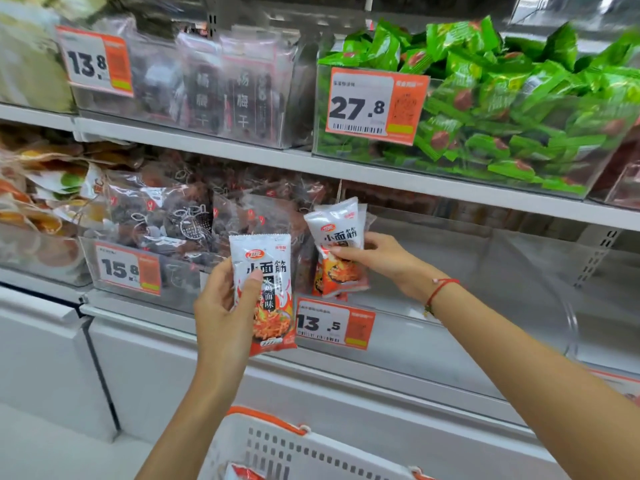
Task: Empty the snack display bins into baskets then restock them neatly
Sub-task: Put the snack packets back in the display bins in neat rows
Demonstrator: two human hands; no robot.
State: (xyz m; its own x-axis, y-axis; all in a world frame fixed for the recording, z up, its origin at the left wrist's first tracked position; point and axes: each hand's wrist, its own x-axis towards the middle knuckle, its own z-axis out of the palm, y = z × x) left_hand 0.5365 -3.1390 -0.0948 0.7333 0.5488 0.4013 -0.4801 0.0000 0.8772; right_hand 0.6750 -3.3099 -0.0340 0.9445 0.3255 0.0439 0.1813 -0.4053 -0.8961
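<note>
A shop aisle selling packaged snacks; white metal shelves [381, 174] carry clear plastic display bins [346, 341] heaped with wrapped goods; green snack packets [502, 109] fill one bin; orange and white price tags [375, 105] with barcodes hang on the bin fronts, reading 13.8, 27.8, 15.8 and 13.5; a white shopping basket [294, 452] with orange trim sits below.

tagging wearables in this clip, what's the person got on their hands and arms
Both forearms are bare, no sleeves in view. The left hand wears nothing. By the right hand, a thin red string bracelet circles the wrist, a small bead or charm hanging from it.
</note>
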